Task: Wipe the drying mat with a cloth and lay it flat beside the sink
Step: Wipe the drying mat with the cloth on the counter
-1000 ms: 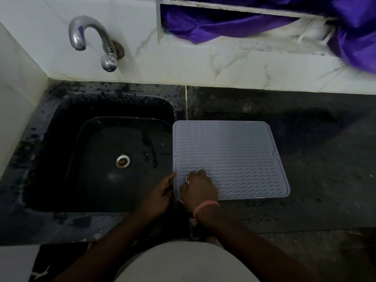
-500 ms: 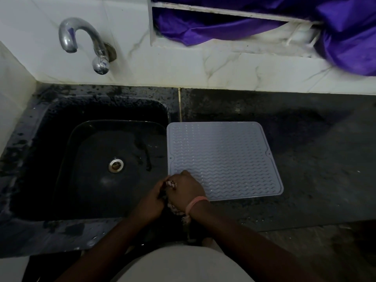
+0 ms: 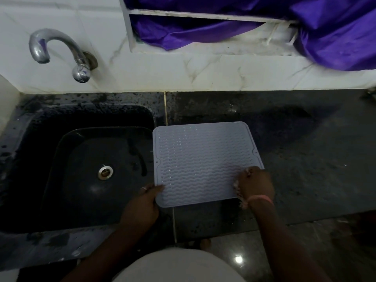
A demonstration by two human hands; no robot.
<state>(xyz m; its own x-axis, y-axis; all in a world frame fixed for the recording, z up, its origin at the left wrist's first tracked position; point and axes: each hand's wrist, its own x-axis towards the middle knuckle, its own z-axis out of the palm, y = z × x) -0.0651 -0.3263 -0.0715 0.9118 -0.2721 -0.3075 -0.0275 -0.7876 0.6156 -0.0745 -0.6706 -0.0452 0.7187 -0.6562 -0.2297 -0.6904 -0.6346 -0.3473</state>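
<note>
Now your left hand pins the drying mat by its near-left corner, fingers pressed flat, so it won't slide toward the sink; your right hand grips the cloth bunched at the mat's near-right corner, on the tabletop.

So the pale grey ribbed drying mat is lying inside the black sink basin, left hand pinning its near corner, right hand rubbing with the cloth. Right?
Not quite. The head view shows the pale grey ribbed drying mat flat on the dark countertop just right of the black sink basin, not inside it. The rest holds: left hand pins the near-left corner, right hand presses a bunched cloth at the near-right.
</note>
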